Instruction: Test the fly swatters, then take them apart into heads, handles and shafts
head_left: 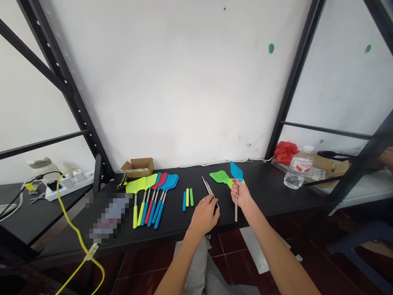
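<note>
Snug grip: your right hand point(240, 194) wraps blue fly swatter point(236, 170), bare metal shaft point(236, 210) pointing toward you over black tabletop point(264, 184). Your left hand point(205, 214) bends over loose metal rods point(207, 187); pinch or mere touch, cannot tell. Uneven push could roll rods apart.

The left hand point(205, 215) hides part of the metal rods point(207, 186), the right hand point(241, 194) covers the stretch between the blue swatter head point(236, 170) and the slim shaft point(236, 211), pixelation point(110, 217) blurs something near left, and the label point(301, 165) on the right-side bottle point(293, 180) is too small to read.
</note>
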A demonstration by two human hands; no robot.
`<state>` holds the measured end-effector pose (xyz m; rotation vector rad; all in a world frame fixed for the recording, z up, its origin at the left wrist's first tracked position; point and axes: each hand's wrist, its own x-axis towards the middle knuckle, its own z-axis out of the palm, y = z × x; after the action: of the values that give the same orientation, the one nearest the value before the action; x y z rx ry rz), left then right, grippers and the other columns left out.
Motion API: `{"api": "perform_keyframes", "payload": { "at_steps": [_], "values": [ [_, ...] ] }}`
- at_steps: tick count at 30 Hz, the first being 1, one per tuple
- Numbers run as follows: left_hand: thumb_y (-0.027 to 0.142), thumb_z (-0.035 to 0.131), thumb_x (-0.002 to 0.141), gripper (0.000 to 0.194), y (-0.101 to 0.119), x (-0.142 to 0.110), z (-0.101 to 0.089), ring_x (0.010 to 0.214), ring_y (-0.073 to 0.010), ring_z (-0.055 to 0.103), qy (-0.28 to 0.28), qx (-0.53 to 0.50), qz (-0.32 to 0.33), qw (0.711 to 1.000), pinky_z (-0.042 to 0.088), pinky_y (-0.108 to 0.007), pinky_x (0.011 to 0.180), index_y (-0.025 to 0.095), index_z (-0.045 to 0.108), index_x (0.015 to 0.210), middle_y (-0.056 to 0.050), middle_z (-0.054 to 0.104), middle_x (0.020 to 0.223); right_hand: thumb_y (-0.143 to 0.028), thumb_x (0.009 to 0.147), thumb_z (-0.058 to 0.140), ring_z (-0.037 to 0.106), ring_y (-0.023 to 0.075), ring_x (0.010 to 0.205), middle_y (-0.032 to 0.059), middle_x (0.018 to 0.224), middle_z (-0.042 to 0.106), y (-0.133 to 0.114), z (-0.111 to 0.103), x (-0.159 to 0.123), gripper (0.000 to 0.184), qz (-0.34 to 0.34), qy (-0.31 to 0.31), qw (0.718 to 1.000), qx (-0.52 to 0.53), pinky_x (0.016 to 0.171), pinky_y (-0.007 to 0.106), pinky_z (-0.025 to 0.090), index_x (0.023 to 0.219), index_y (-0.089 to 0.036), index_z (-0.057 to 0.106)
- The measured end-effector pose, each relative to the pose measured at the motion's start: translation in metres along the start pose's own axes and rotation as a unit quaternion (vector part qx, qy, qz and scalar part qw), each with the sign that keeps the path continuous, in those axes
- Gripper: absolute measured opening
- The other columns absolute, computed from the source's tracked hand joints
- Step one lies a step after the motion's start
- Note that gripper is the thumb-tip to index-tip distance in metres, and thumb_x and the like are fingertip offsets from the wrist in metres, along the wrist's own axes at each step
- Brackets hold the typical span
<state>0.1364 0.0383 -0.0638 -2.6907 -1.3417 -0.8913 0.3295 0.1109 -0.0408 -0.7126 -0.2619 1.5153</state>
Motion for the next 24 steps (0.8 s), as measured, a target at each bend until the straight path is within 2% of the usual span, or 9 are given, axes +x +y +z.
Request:
{"api": "perform_keyframes", "payload": {
  "at_steps": [3,9,17,21,24],
  "values": [
    [0.026,0.042,0.093,0.035,0.001,-0.001,-0.001,0.118,-0.0278,0.054,0.012,-0.004,-0.015,1.000,0.047,-0.043,0.097,0.018,0.056,0.123,-0.012,0.056,0.129,-0.026,0.099,0.036,0.016,0.0035,0.026,-0.0126,0.042,0.021,-0.006,-0.005,-0.003,0.027,0.007,0.008,1.000,-0.014,0.023,0.014,0.014,0.073,-0.020,0.043],
    [0.024,0.044,0.091,0.033,0.003,-0.002,-0.003,0.114,-0.0276,0.056,0.025,-0.012,-0.024,0.999,0.048,-0.043,0.094,0.018,0.057,0.121,-0.011,0.057,0.125,-0.022,0.096,0.037,0.020,0.0036,0.028,-0.0111,0.044,0.025,-0.017,-0.003,-0.013,0.026,0.028,-0.014,0.999,-0.037,0.024,0.015,0.018,0.071,-0.020,0.041],
    [0.023,0.046,0.089,0.030,0.001,-0.003,0.001,0.112,-0.0274,0.054,0.049,-0.003,-0.024,0.998,0.047,-0.042,0.094,0.018,0.059,0.116,-0.011,0.058,0.116,-0.027,0.098,0.041,0.014,0.0035,0.028,-0.0125,0.043,0.020,-0.014,-0.003,-0.021,0.032,-0.015,-0.007,0.998,-0.058,0.023,0.015,0.014,0.067,-0.022,0.035],
    [0.024,0.049,0.088,0.026,0.003,-0.002,-0.004,0.107,-0.0274,0.055,0.059,0.003,-0.037,0.998,0.048,-0.040,0.088,0.018,0.061,0.111,-0.011,0.058,0.110,-0.026,0.097,0.043,0.016,0.0040,0.029,-0.0123,0.044,0.022,-0.014,-0.002,-0.028,0.025,-0.014,-0.027,0.997,-0.065,0.024,0.014,0.016,0.073,-0.021,0.043],
    [0.025,0.049,0.088,0.026,0.014,-0.002,-0.010,0.107,-0.0269,0.055,0.079,-0.019,-0.049,0.995,0.045,-0.040,0.090,0.019,0.061,0.111,-0.010,0.059,0.113,-0.025,0.096,0.046,0.019,0.0045,0.030,-0.0118,0.046,0.025,-0.010,0.003,-0.035,0.014,-0.007,-0.062,0.996,-0.061,0.026,0.014,0.019,0.084,-0.020,0.052]
  ]
}}
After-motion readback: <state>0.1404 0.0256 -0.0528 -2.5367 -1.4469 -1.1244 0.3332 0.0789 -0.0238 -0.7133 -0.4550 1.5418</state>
